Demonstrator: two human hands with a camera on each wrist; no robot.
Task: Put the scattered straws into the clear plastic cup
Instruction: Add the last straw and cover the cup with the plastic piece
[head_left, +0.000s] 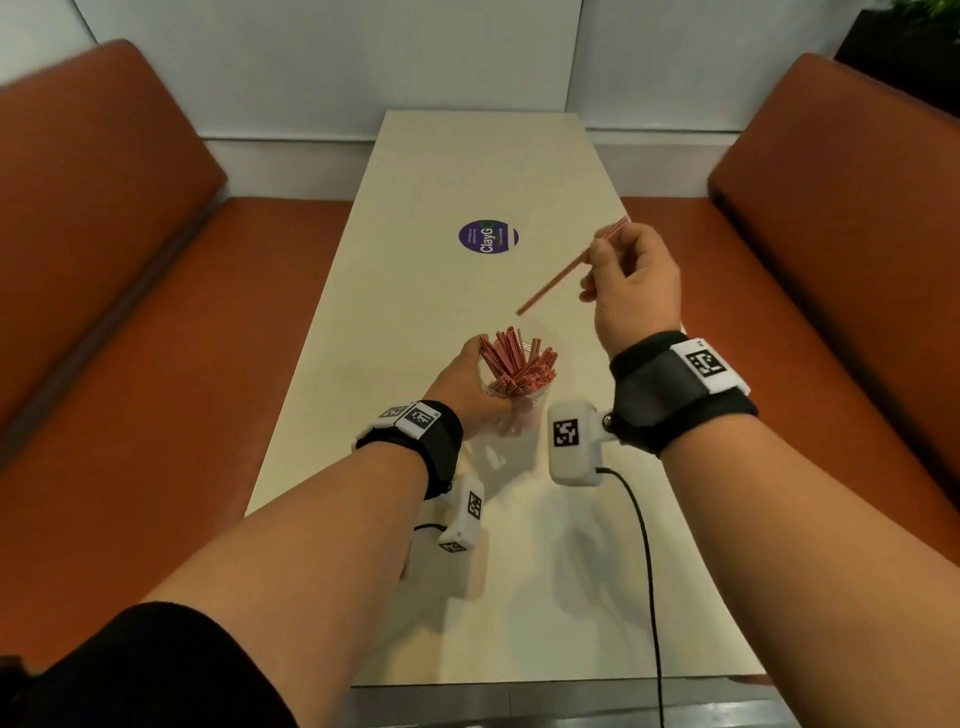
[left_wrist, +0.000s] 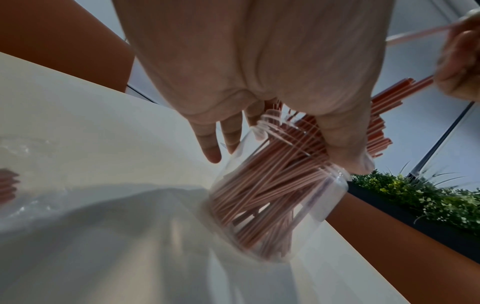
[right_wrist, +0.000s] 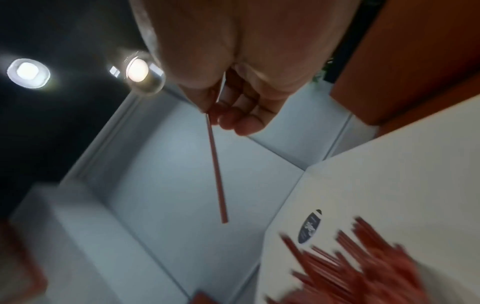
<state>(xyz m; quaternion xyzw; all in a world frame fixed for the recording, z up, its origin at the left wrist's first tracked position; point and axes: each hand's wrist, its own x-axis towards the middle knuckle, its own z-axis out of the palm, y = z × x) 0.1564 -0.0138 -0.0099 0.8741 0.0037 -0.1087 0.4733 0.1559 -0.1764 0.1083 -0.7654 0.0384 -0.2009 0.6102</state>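
Both hands busy: left hand (head_left: 457, 387) around cup (left_wrist: 272, 197), right hand (head_left: 636, 288) pinching half-hidden straw (head_left: 550, 283).

From my feed I see a long cream bench (head_left: 467, 171) running toward a pale panelled wall (head_left: 332, 62) at 12 o'clock, its panels split by thin seams. A round purple sticker (head_left: 488, 237) sits on the bench top near the middle. Orange upholstered booth seats flank it: one at 9 o'clock (head_left: 104, 249), one at 3 o'clock (head_left: 841, 234), each with a padded backrest. At about 1 o'clock, behind the right backrest, I see a dark planter with green foliage (left_wrist: 426, 197). Overhead, in the right wrist view, two round recessed lights (right_wrist: 28, 73) glow in a dark ceiling. A grey strip of floor (head_left: 519, 706) shows at 6 o'clock.
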